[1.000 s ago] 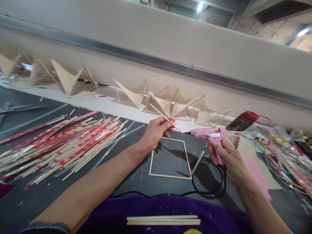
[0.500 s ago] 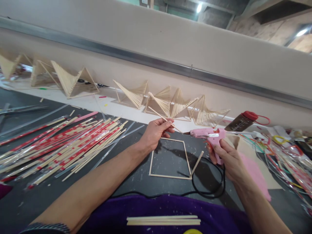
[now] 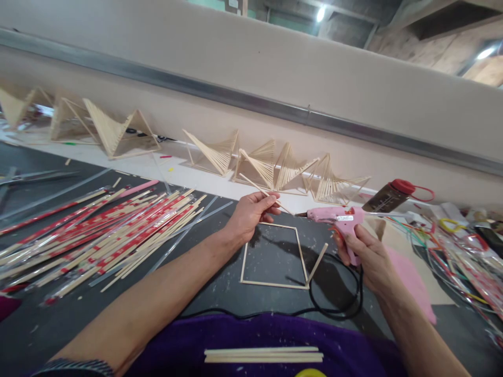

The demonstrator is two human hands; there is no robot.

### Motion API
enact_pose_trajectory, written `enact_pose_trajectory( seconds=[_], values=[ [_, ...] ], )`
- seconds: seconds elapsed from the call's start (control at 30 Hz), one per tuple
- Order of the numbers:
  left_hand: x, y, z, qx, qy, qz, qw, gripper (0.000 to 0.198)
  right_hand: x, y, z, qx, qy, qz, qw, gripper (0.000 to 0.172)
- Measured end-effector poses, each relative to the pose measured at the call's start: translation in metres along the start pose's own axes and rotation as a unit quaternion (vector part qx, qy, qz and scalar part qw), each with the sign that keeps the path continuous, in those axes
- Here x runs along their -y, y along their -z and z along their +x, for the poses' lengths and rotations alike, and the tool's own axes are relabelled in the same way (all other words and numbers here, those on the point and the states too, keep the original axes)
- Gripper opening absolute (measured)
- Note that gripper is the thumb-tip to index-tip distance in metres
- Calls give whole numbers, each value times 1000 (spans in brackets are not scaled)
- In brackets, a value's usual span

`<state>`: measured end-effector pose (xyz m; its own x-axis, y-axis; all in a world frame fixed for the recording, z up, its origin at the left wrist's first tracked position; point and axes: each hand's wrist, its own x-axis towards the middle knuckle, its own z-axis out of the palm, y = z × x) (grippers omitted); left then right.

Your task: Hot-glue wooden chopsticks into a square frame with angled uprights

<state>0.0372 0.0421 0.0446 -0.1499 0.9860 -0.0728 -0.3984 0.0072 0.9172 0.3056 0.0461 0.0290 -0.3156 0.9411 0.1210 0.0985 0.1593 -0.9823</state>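
Note:
Between its thumb and fingers, my left hand [image 3: 253,212] pinches a thin wooden stick [image 3: 251,182], slanting down to the right. The stick's lower end meets the nozzle of a pink hot glue gun [image 3: 336,215]. My right hand [image 3: 363,248] is wrapped round that gun's handle, fingers by the orange trigger. Below my left hand a square frame of wooden sticks [image 3: 275,285] lies flat on the dark table [image 3: 220,272]. One short stick [image 3: 317,264] rises from the frame's near right corner. My left hand hides part of the frame's far side.
Finished stick models [image 3: 214,152] line the wall. Packaged sticks [image 3: 118,230] lie left, with scissors [image 3: 39,177] beyond. A red-lidded bottle [image 3: 389,196] and colourful clutter [image 3: 463,251] are at right. A black cord [image 3: 338,315] loops nearby; loose sticks [image 3: 263,356] rest on purple cloth [image 3: 176,345].

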Motion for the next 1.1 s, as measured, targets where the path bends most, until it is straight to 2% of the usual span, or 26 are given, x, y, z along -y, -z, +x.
enact_pose_trajectory(
  seconds=[0.53,0.77,0.93,1.03,1.1],
  values=[
    [2,1,0,3,7,-5,1000,12,0,1,-1,4,-1,-11,1000,20],
    [-4,1,-2,24,67,-38,997,8,3,-1,1,8,12,-12,1000,21],
    [-9,6,-1,67,108,-68,990,12,1,-1,2,-34,-4,11,999,24],
    [-10,8,0,84,105,-66,989,13,2,1,3,-67,-30,48,996,25],
    [-12,9,0,84,94,-58,990,12,6,5,4,-106,-21,75,991,23]
  ],
)
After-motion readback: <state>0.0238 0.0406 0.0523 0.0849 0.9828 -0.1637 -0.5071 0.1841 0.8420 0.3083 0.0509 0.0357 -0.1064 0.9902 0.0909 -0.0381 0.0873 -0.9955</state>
